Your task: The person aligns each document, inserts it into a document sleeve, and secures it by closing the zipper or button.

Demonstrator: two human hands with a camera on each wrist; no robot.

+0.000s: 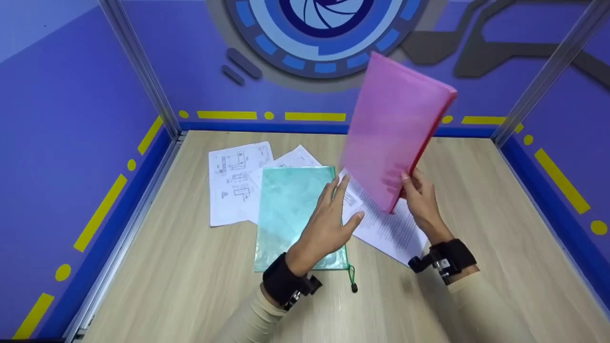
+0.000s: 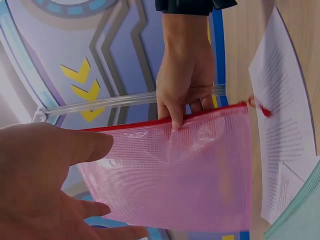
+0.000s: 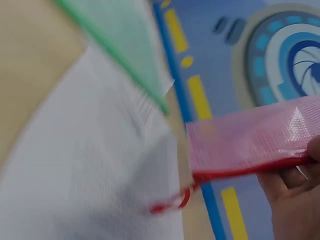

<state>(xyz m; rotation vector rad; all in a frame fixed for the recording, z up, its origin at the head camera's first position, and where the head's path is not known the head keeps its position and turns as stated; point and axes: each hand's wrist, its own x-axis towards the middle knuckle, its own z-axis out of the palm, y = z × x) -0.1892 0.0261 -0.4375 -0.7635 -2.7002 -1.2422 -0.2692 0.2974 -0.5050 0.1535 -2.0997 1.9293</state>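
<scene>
My right hand (image 1: 424, 202) pinches a pink mesh zipper pouch (image 1: 395, 119) by its red zip edge, thumb on one face and fingers on the other. The pouch stands raised and tilted above the table, and its red pull cord (image 3: 172, 201) dangles from one corner. My left hand (image 1: 324, 228), fingers spread and nearly straight, hovers over a green zipper pouch (image 1: 281, 205) lying flat. In the left wrist view, the left thumb overlaps the pink pouch near its red edge.
Sheets with drawings (image 1: 233, 190) lie partly under the green pouch at the left. A printed text sheet (image 1: 381, 233) sits to its right, below the pink pouch. The green pouch's cord (image 1: 352, 281) hangs toward the front. Blue panels (image 1: 71, 143) wall the wooden table (image 1: 500, 238).
</scene>
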